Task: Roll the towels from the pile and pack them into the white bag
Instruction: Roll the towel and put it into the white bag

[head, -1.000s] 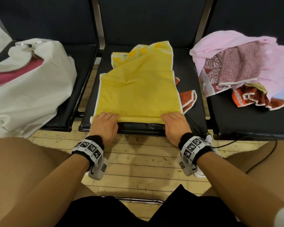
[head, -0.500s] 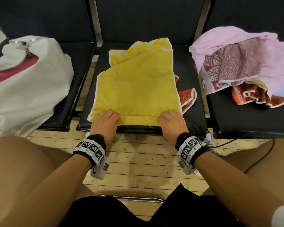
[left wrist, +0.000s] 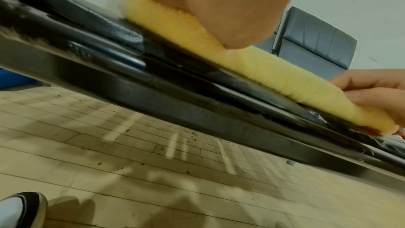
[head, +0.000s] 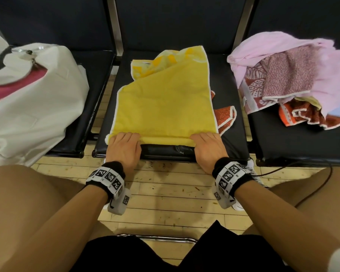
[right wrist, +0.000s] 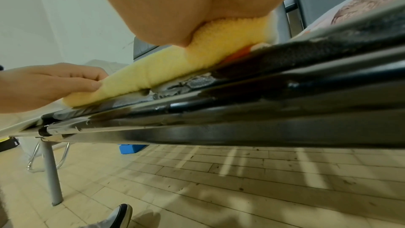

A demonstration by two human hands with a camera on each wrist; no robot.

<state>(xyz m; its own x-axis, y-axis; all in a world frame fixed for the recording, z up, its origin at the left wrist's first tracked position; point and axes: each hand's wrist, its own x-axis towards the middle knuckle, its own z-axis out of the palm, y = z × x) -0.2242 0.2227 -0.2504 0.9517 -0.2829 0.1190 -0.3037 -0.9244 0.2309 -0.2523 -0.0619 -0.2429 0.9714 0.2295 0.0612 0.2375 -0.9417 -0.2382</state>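
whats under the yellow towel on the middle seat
An orange patterned towel pokes out from under the yellow towel at its right edge, on the black seat. How far it runs underneath is covered.

The white bag runs off the head view's left edge, so its full shape is unseen; the towel pile is cut by the right edge; an orange patterned towel lies mostly hidden under the yellow towel; in both wrist views the palm blocks the fingers, so each hand's grip on the roll cannot be judged there; the left wrist view's near seat edge is blurred.
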